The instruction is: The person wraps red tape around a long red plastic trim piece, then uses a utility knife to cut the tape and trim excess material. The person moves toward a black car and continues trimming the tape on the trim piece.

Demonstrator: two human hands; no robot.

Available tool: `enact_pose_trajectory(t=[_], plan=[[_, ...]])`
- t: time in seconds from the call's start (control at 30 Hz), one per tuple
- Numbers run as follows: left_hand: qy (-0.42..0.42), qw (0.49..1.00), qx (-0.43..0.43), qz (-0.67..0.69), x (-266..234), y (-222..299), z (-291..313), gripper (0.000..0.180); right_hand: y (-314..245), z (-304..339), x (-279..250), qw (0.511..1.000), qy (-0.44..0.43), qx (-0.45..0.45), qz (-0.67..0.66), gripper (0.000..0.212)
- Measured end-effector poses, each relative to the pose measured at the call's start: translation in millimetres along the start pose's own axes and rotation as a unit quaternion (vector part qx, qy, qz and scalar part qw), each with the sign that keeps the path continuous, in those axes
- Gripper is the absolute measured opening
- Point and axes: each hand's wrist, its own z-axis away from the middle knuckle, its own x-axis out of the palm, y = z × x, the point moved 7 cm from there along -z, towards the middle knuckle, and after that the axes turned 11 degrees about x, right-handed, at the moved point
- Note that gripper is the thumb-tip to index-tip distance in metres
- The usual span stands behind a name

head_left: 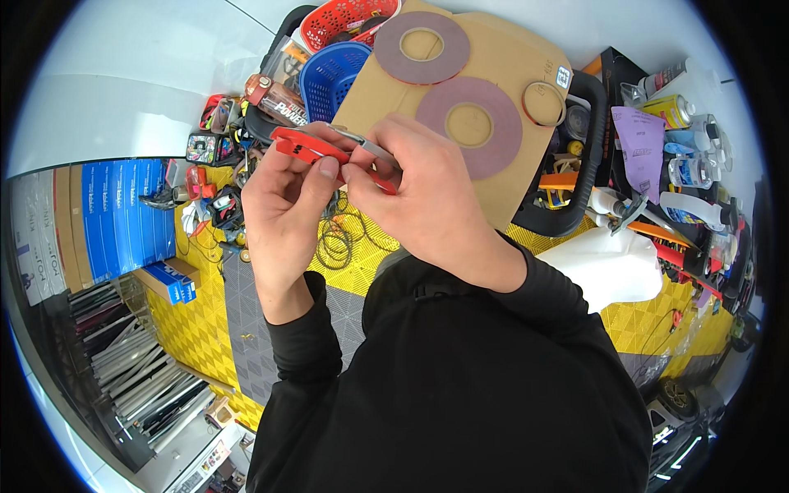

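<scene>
In front of my chest, both hands hold a red tool with a silver-grey metal part, which looks like a utility knife [309,149]. My left hand [283,197] is closed around its left end, the thumb pressed on the red casing. The thumb and fingers of my right hand [436,185] pinch the right end and the metal part. My fingers hide much of the tool. Just beyond my hands, two flat purple-brown tape rolls [507,123] lie on a cardboard sheet [501,201].
A blue basket [316,82] and a red basket [325,20] stand at the far left of the cardboard. Black cart handles [593,140] flank it. Bottles [690,172] crowd the right. Coiled cable [334,246] lies on the yellow floor [362,275].
</scene>
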Motion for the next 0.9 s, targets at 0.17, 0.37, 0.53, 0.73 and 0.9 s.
enact_pose_trajectory(t=[0.17, 0.37, 0.53, 0.73, 0.9], plan=[[-0.008, 0.999, -0.034, -0.002, -3.7, -4.9, -1.0, 0.031, -1.5, -0.9, 0.2, 0.999, -0.003, -0.03, 0.012, 0.018], [-0.044, 0.998, -0.053, 0.004, 3.5, -2.5, -2.4, 0.033, 1.7, -1.9, -1.0, 0.999, -0.004, -0.023, 0.039, 0.017], [-0.046, 0.998, -0.035, -0.01, 2.3, -0.8, -1.7, 0.033, 8.6, -1.9, 1.6, 1.0, -0.016, 0.024, 0.002, 0.015], [-0.035, 0.999, -0.034, 0.013, 0.9, -3.0, -1.4, 0.032, 10.2, -0.8, 1.8, 0.999, -0.022, 0.049, 0.008, 0.014], [-0.046, 0.999, -0.026, -0.004, 2.8, 1.7, -2.5, 0.03, 8.7, 0.9, 2.3, 0.999, -0.006, 0.039, 0.012, 0.014]])
